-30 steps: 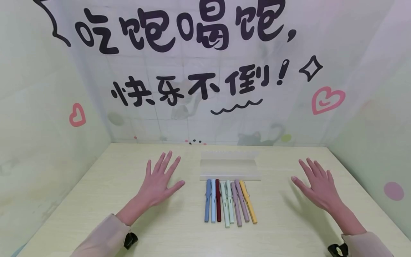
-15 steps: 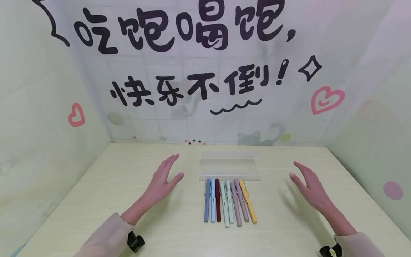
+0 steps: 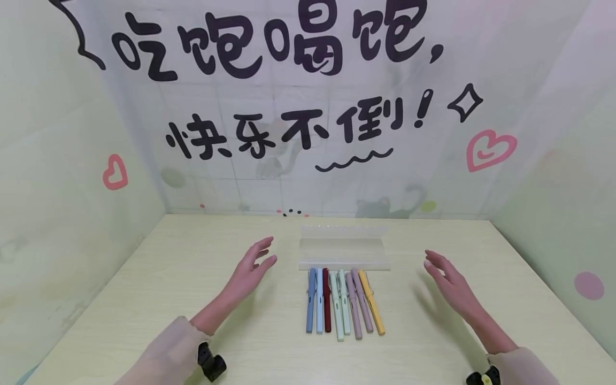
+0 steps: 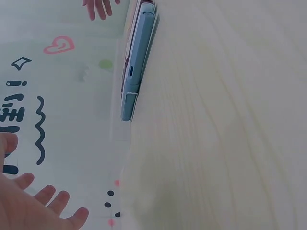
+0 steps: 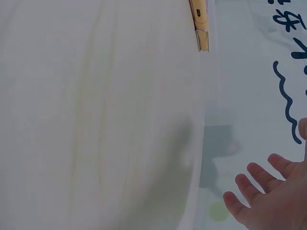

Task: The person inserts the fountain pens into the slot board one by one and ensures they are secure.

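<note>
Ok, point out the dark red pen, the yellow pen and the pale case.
Dark red pen [image 3: 327,300], head view, middle of body.
Yellow pen [image 3: 372,303], head view, middle of body.
Pale case [image 3: 344,266], head view, front edge.

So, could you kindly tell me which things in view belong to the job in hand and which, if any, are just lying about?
Likely part of the job:
eight pens, side by side
clear case, just behind them
left hand and right hand, both holding nothing

Probably just surroundings:
table
printed backdrop
black wrist cameras
</note>
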The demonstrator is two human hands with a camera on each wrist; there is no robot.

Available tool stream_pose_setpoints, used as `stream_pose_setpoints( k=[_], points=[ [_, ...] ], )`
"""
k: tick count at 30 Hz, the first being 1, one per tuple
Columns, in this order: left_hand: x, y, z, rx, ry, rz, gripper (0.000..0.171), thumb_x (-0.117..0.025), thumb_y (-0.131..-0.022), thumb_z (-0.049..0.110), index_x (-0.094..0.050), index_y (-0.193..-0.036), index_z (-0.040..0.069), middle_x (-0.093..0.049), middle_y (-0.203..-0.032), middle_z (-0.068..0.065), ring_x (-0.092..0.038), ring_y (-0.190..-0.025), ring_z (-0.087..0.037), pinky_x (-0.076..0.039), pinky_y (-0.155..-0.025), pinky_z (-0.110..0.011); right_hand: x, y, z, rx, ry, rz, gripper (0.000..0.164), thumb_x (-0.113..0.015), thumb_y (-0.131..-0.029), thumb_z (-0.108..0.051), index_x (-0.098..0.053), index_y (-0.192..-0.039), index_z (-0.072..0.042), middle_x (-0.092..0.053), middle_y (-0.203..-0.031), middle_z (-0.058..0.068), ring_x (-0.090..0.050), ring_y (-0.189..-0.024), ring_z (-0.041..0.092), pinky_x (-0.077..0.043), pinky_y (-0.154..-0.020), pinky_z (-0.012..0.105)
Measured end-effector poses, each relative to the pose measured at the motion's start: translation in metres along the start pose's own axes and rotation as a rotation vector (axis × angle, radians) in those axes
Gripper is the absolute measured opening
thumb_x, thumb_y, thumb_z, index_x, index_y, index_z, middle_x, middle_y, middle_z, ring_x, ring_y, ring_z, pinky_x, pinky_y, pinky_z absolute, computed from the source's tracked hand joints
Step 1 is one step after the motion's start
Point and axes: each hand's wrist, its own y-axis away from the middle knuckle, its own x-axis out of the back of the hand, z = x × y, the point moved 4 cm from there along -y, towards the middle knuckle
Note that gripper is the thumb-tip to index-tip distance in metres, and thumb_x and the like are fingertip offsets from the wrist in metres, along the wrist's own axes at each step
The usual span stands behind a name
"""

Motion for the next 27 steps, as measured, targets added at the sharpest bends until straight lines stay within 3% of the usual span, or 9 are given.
stream_pose_setpoints(
  k=[7,16,22,27],
  points=[
    [-0.005,-0.007,-0.005,0.072,0.097,0.026,0.046,-0.050,-0.095,0.022,-0.038,-0.135,0.005,-0.038,-0.137,-0.014,-0.038,-0.123,-0.031,-0.033,-0.100,-0.047,-0.011,-0.001,0.001,-0.036,-0.045,-0.026,0.053,-0.036,-0.099,-0.036,-0.033,-0.137,0.001,-0.041,-0.132,0.025,-0.035,-0.121,0.037,-0.031,-0.095,0.055],
    [-0.009,-0.022,-0.011,0.125,0.135,0.068,0.039,-0.048,-0.096,0.021,-0.044,-0.131,0.006,-0.040,-0.136,-0.014,-0.041,-0.120,-0.029,-0.034,-0.098,-0.048,-0.025,-0.007,-0.002,-0.079,-0.038,-0.055,0.051,-0.040,-0.097,-0.036,-0.040,-0.132,0.001,-0.049,-0.126,0.023,-0.042,-0.117,0.036,-0.033,-0.094,0.053],
    [-0.012,-0.033,-0.014,0.142,0.145,0.087,0.038,-0.048,-0.095,0.019,-0.045,-0.129,0.004,-0.042,-0.134,-0.016,-0.042,-0.120,-0.030,-0.033,-0.099,-0.048,-0.039,-0.013,-0.003,-0.094,-0.046,-0.111,0.046,-0.047,-0.096,-0.030,-0.046,-0.127,0.003,-0.059,-0.111,0.018,-0.055,-0.101,0.028,-0.041,-0.088,0.044],
    [-0.015,-0.042,-0.016,0.156,0.131,0.091,0.038,-0.048,-0.095,0.020,-0.045,-0.129,0.004,-0.042,-0.133,-0.017,-0.042,-0.120,-0.032,-0.032,-0.099,-0.048,-0.050,-0.019,-0.006,-0.110,-0.023,-0.170,0.039,-0.052,-0.093,-0.025,-0.052,-0.121,0.004,-0.064,-0.098,0.011,-0.060,-0.084,0.020,-0.045,-0.073,0.033]
  ],
)
